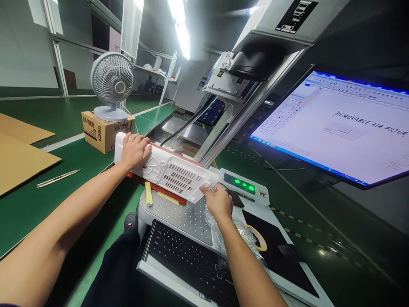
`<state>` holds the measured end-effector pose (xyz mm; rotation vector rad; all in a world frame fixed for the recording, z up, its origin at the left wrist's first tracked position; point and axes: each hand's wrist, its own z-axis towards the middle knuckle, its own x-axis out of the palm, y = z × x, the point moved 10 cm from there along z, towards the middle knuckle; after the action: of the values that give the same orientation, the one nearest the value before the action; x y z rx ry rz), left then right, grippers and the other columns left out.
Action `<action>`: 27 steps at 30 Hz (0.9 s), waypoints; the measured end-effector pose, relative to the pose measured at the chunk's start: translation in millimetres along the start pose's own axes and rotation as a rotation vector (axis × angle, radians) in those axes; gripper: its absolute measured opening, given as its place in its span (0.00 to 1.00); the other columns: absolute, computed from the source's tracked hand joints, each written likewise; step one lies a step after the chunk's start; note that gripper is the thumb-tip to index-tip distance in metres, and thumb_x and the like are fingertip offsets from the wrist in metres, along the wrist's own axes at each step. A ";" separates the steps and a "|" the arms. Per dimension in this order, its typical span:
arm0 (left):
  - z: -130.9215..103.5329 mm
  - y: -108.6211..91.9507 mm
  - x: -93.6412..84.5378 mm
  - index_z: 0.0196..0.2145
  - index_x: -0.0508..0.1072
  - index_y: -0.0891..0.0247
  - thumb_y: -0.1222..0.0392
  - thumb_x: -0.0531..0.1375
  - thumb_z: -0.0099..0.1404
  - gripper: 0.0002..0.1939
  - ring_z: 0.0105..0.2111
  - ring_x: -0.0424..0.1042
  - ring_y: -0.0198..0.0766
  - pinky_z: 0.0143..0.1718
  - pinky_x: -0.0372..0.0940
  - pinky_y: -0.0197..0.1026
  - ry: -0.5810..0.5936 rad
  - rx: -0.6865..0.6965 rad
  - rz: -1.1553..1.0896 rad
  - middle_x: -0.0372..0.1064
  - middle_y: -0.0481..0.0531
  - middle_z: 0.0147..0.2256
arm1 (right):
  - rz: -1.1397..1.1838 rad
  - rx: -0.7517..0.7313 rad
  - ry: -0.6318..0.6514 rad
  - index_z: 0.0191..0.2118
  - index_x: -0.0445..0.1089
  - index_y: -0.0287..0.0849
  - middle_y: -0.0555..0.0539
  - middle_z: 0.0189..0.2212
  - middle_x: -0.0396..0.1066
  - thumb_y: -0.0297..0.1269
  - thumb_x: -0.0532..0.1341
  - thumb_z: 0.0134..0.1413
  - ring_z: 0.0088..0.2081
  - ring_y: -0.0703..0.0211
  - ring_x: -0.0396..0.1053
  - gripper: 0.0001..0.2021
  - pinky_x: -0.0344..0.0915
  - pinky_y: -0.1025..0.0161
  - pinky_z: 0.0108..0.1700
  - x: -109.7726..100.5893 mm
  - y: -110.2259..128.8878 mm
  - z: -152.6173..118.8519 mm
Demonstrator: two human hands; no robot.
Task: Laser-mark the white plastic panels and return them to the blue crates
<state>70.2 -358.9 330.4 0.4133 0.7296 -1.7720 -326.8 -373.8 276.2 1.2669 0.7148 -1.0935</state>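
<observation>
A long white plastic housing (183,179) with a slotted vent grille is tilted above the perforated metal plate (179,211). My left hand (136,150) is wrapped over its upper edge near the left end. At the right end, my right hand (219,202) grips the lower corner with the thumb on the vented face. Red-orange strips (172,198) show along the plate beneath the housing, and a yellow piece (148,194) stands close to its lower edge. Clear plastic wrap (220,232) lies under my right forearm.
A machine head (258,59) on a slanted column hangs above. Right of it is a monitor (338,128). Below sit a keyboard (188,260), a tape roll (257,238) and a panel with green lights (244,184). A fan (113,83) stands on a cardboard box (107,136) at left.
</observation>
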 end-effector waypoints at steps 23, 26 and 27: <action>-164.5 -17.9 -44.0 0.69 0.64 0.59 0.52 0.57 0.74 0.28 0.74 0.57 0.61 0.70 0.62 0.65 0.100 -0.266 -0.048 0.58 0.68 0.72 | 0.410 -0.023 0.196 0.38 0.74 0.47 0.44 0.36 0.82 0.61 0.60 0.64 0.37 0.49 0.80 0.21 0.70 0.57 0.43 -61.0 -42.7 -121.6; -267.0 -4.4 -32.0 0.69 0.62 0.57 0.53 0.55 0.74 0.28 0.73 0.59 0.59 0.69 0.62 0.66 0.192 -0.428 -0.095 0.58 0.66 0.72 | 0.613 -0.007 0.242 0.38 0.75 0.47 0.42 0.35 0.82 0.75 0.60 0.57 0.38 0.46 0.81 0.32 0.74 0.54 0.48 -99.7 -73.9 -190.3; -299.8 -0.2 -25.4 0.70 0.62 0.58 0.53 0.54 0.74 0.29 0.73 0.59 0.58 0.69 0.63 0.65 0.235 -0.484 -0.098 0.58 0.66 0.72 | 0.643 0.032 0.255 0.38 0.75 0.47 0.41 0.35 0.82 0.78 0.61 0.54 0.39 0.45 0.81 0.34 0.75 0.54 0.48 -107.9 -87.0 -211.2</action>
<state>53.7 -142.8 121.7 0.2598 1.3272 -1.5820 -416.0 -138.4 297.4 1.5348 0.4218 -0.4237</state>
